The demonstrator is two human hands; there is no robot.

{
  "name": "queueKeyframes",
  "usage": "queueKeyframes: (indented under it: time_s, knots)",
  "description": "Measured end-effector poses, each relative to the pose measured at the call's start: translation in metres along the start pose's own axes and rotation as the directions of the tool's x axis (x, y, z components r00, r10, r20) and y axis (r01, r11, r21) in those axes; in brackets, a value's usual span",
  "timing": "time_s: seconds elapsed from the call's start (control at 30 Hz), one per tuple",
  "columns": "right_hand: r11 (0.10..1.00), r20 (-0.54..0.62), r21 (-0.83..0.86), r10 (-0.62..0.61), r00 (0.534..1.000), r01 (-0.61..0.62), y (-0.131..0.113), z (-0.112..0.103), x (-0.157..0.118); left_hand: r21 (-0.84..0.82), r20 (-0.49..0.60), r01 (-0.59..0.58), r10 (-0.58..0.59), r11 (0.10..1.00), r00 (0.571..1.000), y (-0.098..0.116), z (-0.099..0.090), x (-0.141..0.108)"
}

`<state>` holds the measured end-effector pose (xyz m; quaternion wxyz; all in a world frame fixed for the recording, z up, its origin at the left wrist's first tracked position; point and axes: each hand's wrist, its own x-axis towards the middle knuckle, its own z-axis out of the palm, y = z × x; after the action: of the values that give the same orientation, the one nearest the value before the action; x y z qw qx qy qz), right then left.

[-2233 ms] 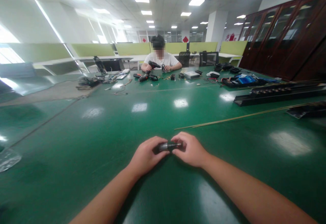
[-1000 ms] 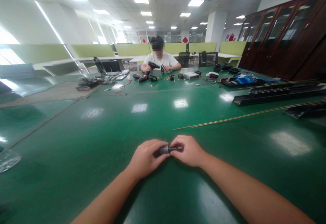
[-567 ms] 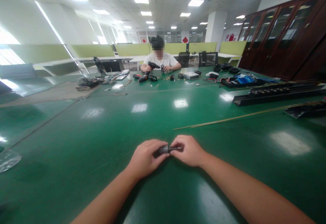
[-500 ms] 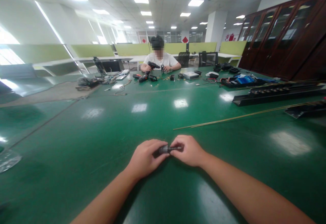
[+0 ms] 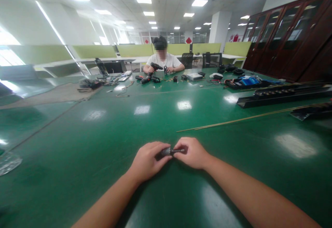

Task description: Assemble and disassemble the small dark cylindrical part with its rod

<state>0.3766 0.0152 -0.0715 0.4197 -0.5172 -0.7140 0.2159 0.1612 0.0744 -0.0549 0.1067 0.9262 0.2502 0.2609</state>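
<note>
Close to the middle of the green table (image 5: 111, 131), my left hand (image 5: 147, 160) is closed round a small dark grey metal cylinder (image 5: 166, 151), perhaps a motor or a drill chuck; its exact kind is too small to tell. A thin, ridged dark shaft (image 5: 178, 151) runs from its right end. The fingers of my right hand (image 5: 193, 154) are pinched on this shaft near the cylinder. Both hands are low over the table, with the piece lying level between them. My fingers hide part of the cylinder and of the shaft.
Thin brass-coloured rods (image 5: 223, 123) lie ahead on the right, by black metal channels (image 5: 282, 94). Across the table a person (image 5: 164, 62) holds a black power drill (image 5: 155, 66) among scattered parts. A tool tray with blue items (image 5: 250, 80) stands at the back right.
Hardly anything differs. Both hands keep their hold in the same place, with at most a very slight shift of the fingers.
</note>
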Motion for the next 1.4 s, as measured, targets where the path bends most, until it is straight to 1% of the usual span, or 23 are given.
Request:
queueKeyframes:
  time_s: [0.27,0.53,0.8,1.4]
  knots:
    - [1.0,0.004,0.019,0.018,1.0,-0.018,-0.0026,-0.0017,0.0001,-0.008,-0.01,-0.005,0.005,1.0,1.0,0.0005,-0.0005,0.0003]
    - [0.995,0.028,0.054,0.083,0.996,-0.084,-0.0038,-0.0003,0.0,-0.04,-0.014,-0.013,0.012,0.999,1.0,0.0017,0.0005,0.0006]
    - [0.991,0.033,0.06,0.115,0.993,-0.117,-0.0014,0.0011,-0.0001,-0.064,-0.005,0.026,-0.026,0.998,1.0,0.0013,0.0,0.0004]
    - [0.974,0.04,0.141,0.175,0.984,-0.179,-0.0022,-0.0011,0.0009,-0.055,-0.058,-0.002,-0.001,0.998,0.998,0.0044,-0.0044,0.0025]
